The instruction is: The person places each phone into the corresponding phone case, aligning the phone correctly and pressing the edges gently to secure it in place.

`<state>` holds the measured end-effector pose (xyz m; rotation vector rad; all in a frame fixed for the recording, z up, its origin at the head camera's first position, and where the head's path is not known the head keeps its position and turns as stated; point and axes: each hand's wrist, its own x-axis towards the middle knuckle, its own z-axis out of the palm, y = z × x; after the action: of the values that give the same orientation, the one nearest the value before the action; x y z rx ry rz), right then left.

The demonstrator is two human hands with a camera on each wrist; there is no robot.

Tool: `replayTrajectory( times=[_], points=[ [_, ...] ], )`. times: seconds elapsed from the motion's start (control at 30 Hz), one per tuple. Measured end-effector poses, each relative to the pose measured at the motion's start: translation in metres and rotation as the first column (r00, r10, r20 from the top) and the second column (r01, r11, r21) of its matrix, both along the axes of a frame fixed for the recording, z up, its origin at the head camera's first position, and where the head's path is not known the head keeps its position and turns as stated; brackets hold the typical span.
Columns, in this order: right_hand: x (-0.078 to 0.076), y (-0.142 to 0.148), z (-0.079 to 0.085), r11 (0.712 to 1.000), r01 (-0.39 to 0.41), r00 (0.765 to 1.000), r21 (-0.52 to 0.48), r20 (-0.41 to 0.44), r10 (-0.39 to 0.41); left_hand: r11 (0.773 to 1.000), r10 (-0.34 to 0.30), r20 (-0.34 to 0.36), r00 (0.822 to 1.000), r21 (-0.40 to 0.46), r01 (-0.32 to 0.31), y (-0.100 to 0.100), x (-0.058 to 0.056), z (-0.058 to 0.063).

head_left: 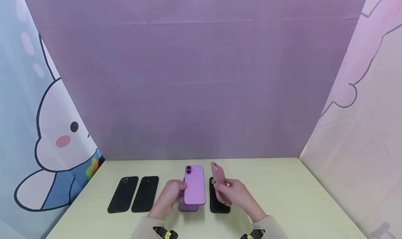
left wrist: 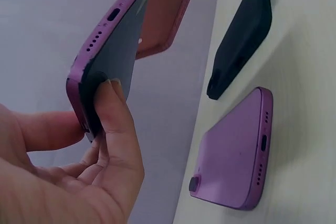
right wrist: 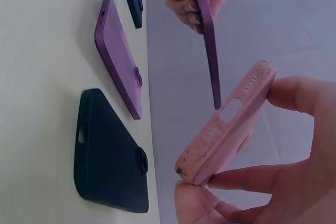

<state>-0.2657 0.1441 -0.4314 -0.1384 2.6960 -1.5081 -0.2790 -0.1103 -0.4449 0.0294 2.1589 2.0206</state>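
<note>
My left hand (head_left: 170,196) holds a purple phone (head_left: 195,186) by its edge, its back and two camera lenses facing the head camera. In the left wrist view, the thumb and fingers pinch this phone (left wrist: 116,45) on both faces. With my right hand (head_left: 236,194) I grip a pink phone case (head_left: 218,176) by its sides, tilted and apart from the phone. The right wrist view shows the cutouts along the end of the case (right wrist: 212,148). Beneath the held phone, a second purple phone (head_left: 188,207) lies back up on the table, partly hidden.
Under the pink case a black phone case (head_left: 216,204) lies on the pale table (head_left: 282,197). Two black phones or cases, one outer (head_left: 123,195) and one inner (head_left: 145,194), lie side by side at left. A purple backdrop (head_left: 201,92) rises behind.
</note>
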Motion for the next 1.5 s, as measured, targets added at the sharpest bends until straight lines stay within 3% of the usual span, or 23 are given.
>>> replayTrajectory(
  times=[0.27, 0.63, 0.83, 1.5],
  points=[
    [0.003, -0.006, -0.003, 0.998, -0.026, 1.000, -0.064, 0.002, 0.026, 1.000, -0.001, 0.003, 1.000, 0.018, 0.001, 0.006, 0.003, -0.001],
    [0.010, -0.014, 0.005, 0.999, 0.004, 0.999, -0.047, -0.032, -0.006, 0.997, -0.026, 0.007, 1.000, 0.079, 0.025, 0.016, 0.004, 0.004],
    [0.012, -0.018, 0.004, 0.996, -0.036, 0.999, -0.085, -0.038, 0.033, 0.993, -0.052, -0.006, 0.999, 0.107, 0.053, 0.018, 0.004, 0.004],
    [0.009, -0.026, -0.001, 0.997, -0.065, 0.991, -0.038, -0.116, 0.060, 0.989, -0.052, -0.016, 0.999, 0.138, 0.054, 0.021, 0.005, 0.004]
  ],
)
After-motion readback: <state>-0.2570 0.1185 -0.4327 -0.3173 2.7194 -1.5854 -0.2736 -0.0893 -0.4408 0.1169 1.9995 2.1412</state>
